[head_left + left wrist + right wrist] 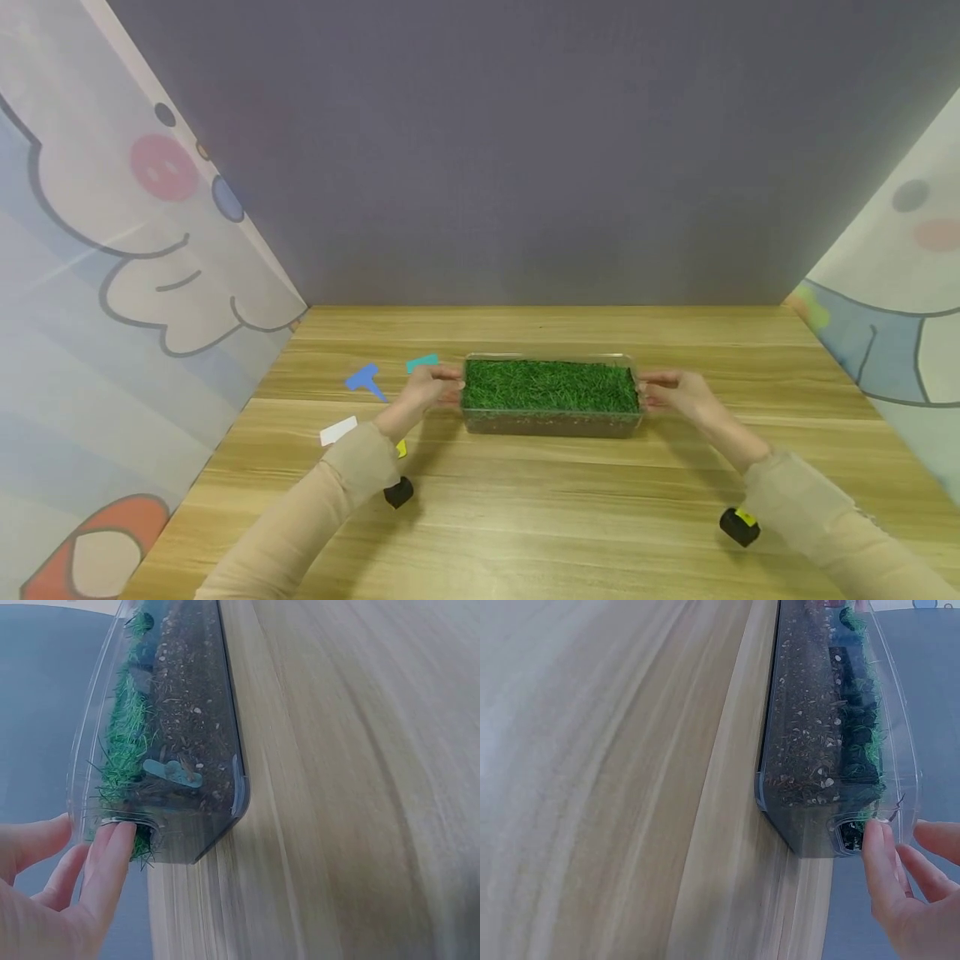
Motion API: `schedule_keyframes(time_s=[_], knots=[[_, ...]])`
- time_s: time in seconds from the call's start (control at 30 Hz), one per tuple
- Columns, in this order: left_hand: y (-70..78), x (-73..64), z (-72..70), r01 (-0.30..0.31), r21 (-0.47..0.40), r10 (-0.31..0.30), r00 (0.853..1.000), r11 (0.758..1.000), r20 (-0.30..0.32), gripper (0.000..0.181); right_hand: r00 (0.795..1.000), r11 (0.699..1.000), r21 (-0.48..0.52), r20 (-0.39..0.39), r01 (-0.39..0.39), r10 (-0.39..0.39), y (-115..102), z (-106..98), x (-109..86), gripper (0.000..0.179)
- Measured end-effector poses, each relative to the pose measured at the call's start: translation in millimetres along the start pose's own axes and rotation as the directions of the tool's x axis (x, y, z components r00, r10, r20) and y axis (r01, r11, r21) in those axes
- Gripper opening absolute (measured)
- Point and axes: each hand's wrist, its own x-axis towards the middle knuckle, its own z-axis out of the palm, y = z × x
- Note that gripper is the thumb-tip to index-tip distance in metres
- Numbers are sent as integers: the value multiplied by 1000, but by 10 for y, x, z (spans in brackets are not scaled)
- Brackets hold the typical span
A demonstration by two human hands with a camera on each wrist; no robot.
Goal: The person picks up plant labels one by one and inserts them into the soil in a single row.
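Note:
A long clear plastic planter box (553, 423) holds dark soil (187, 697) with green grass (551, 385) on top. At its left end my left hand (423, 390) grips the end wall, fingertips at the handle slot and thumb by the rim. My right hand (682, 395) holds the opposite end in the same way, its fingers (881, 859) at the other slot. Through the clear side, a small teal piece (172, 773) shows against the soil near the left end. The box sits level between both hands, close over the wooden table.
Left of the box lie a blue T-shaped plant label (365, 380), a teal label (422, 363) and a white label (338, 430). A yellow piece (402, 448) is partly hidden by the left sleeve. A grey panel (525, 167) rises behind the wooden table (540, 517).

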Motion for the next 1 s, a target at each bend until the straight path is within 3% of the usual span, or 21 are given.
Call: schedule_keyframes(time_s=[0.47, 0.67, 0.83, 1.0], knots=[[84, -12, -17, 22, 46, -24, 998, 999, 55, 30, 1000, 999, 30, -23, -14, 15, -18, 6, -38, 44], [172, 11, -73, 50, 150, -67, 992, 987, 105, 30, 1000, 999, 44, -19, -21, 22, -26, 2, -36, 44], [274, 28, -193, 1, 313, -67, 977, 950, 201, 31, 1000, 998, 56, -5, -16, 16, -35, -4, -30, 45], [376, 89, -372, -122, 475, -11, 963, 872, 269, 32, 1000, 998, 53, 7, -21, 21, -43, -5, -26, 44]])
